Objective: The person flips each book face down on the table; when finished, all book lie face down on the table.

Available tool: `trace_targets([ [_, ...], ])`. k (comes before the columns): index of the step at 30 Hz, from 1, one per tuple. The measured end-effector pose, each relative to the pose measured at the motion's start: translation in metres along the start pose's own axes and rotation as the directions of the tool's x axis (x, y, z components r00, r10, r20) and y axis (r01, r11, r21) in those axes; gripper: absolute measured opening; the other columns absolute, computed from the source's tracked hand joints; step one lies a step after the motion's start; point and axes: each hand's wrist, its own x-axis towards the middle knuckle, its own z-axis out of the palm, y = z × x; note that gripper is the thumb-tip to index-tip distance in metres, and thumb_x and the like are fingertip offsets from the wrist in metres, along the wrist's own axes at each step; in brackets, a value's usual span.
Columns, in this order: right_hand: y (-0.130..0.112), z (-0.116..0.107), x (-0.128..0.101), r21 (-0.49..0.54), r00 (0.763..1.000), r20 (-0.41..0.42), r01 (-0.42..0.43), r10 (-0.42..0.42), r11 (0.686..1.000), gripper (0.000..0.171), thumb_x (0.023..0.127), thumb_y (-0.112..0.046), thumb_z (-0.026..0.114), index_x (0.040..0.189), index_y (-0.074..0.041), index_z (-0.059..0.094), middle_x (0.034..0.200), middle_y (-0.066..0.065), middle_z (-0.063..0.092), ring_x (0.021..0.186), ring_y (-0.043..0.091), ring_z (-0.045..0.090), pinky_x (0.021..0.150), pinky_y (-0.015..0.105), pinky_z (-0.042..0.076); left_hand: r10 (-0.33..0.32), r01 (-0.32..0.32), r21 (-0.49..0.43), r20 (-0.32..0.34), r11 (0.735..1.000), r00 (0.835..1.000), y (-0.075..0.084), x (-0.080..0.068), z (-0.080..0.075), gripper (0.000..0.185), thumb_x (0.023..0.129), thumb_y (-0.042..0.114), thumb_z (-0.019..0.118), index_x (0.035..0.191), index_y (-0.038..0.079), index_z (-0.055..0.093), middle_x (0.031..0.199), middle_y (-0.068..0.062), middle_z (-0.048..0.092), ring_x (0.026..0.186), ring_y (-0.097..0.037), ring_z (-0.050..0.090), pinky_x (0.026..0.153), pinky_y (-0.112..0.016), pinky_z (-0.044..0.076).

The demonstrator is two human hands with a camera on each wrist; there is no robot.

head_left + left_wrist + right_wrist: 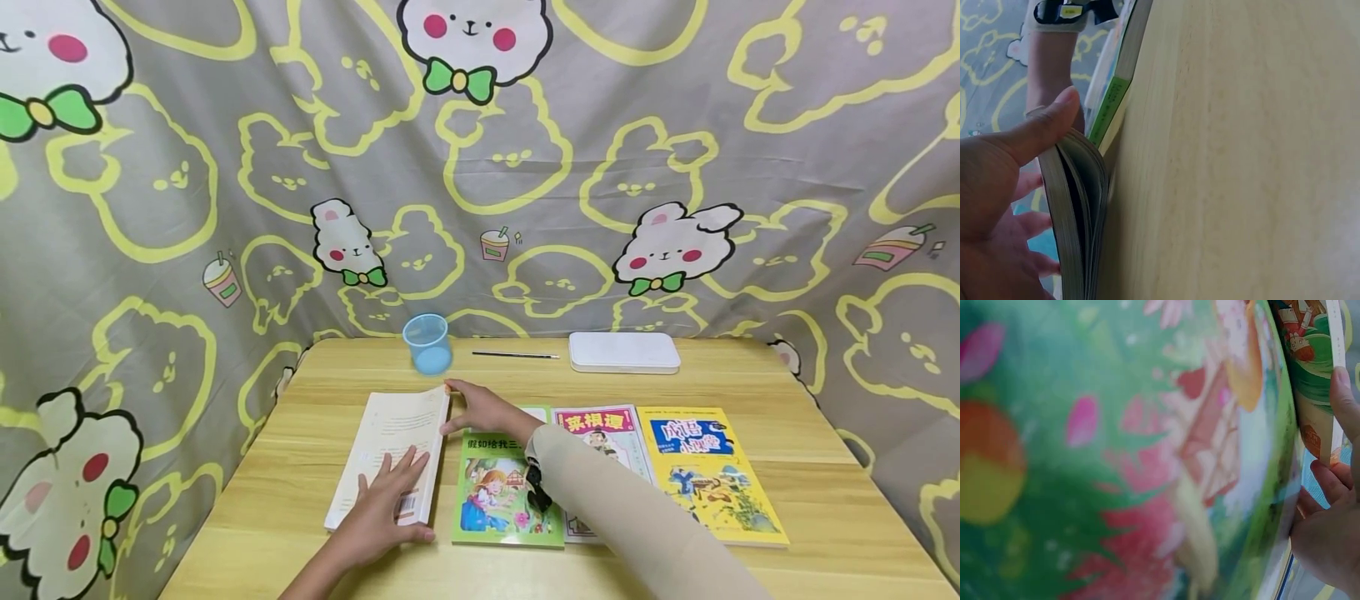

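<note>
Overhead, a grey cloth backdrop printed with yellow bear outlines and white bears (225,167) hung behind and around the pale wooden worktop (750,383). Four books lay in a row near its front edge. The yellow illustrated book (712,475) sat at the right end, touching the pink-and-white illustrated book (611,433) beside it, which the sleeved right forearm partly covered. Next came the green picture book with a girl on its cover (498,492), and just beside that, at the left end, the white-covered paperback book (390,454).

The left hand (382,508) lay flat on the lower part of the paperback, fingers spread and straight; from the left wrist view its thumb (1047,128) pressed on the loose page edges. The right hand (483,408) reached across the green book and touched the paperback's upper right corner with its fingertips (1329,481); whether it pinched pages I could not tell.

Farther back stood a flat white rectangular case (624,352), a clear blue plastic cup tipped on its side (427,343), and between them a thin dark pen (516,355).
</note>
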Motion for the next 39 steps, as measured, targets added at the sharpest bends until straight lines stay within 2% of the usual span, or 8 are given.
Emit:
trace_targets([
  [11,0.006,0.002,0.003,-0.156,1.000,-0.013,0.001,-0.003,0.988,0.098,0.085,-0.041,0.085,0.160,-0.005,0.035,0.162,0.016,0.038,0.148,0.033,0.038,0.121,0.047,0.036,0.006,-0.007,0.036,0.017,0.999,1.000,-0.003,0.002,0.001,0.104,0.070,0.053,0.088,0.158,0.021,0.044,0.169,-0.012,0.024,0.151,-0.057,0.007,0.104,-0.088,-0.008],
  [18,0.005,-0.001,0.003,-0.186,1.000,-0.005,-0.001,0.000,0.983,0.095,0.085,-0.038,0.085,0.158,-0.002,0.037,0.163,0.016,0.036,0.150,0.033,0.036,0.122,0.046,0.034,-0.003,0.002,0.053,0.021,0.999,1.000,0.001,0.002,0.003,0.102,0.071,0.049,0.090,0.158,0.020,0.045,0.169,-0.013,0.026,0.152,-0.056,0.006,0.105,-0.087,-0.008],
  [30,0.004,-0.002,0.004,-0.267,0.999,0.041,-0.010,0.022,0.964,0.101,0.084,-0.040,0.086,0.160,0.000,0.032,0.167,0.013,0.030,0.152,0.030,0.033,0.123,0.042,0.034,-0.015,0.010,0.160,0.028,0.987,0.999,0.000,0.004,0.012,0.101,0.071,0.054,0.088,0.157,0.023,0.046,0.170,-0.010,0.026,0.153,-0.055,0.007,0.107,-0.088,-0.003],
  [39,0.003,-0.002,0.005,-0.258,0.997,0.070,-0.019,0.038,0.966,0.098,0.085,-0.037,0.086,0.159,0.001,0.033,0.168,0.012,0.028,0.153,0.030,0.031,0.122,0.042,0.035,-0.017,0.006,0.203,0.054,0.979,0.998,0.006,0.003,0.012,0.099,0.075,0.058,0.084,0.159,0.023,0.043,0.171,-0.010,0.022,0.154,-0.054,0.003,0.107,-0.087,-0.003],
])
